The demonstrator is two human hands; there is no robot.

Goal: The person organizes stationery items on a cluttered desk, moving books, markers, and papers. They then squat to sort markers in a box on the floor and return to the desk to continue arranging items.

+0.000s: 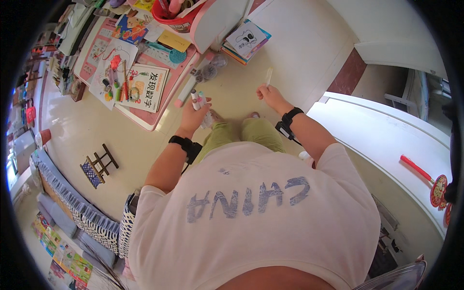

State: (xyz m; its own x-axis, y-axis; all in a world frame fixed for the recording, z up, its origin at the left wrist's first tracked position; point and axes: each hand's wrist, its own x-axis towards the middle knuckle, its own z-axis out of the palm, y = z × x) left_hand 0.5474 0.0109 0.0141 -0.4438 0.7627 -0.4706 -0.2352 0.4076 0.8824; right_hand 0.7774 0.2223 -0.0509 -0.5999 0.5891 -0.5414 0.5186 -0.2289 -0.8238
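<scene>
Several white-barrelled markers (202, 105) with coloured ends are held together in my left hand (194, 114), over the floor beside the pink desk's near corner. My right hand (270, 95) is raised to the right of it, its fingers closed on a thin clear strip-like object (269, 75) that points away from me; its exact kind is unclear. On the pink desk (163, 105) lie a picture book (152, 88), a sheet of paper (98, 84), a green marker (118, 94) and a teal round-headed handled object (177, 56). Both wrists wear black straps.
A red bucket (181, 26) of supplies stands at the desk's far end. Stacked books (246, 41) and clear round containers (209, 71) are on the floor ahead. A small wooden stool (99, 165) lies left, near a sofa (76, 206). A white surface (377, 141) runs along my right.
</scene>
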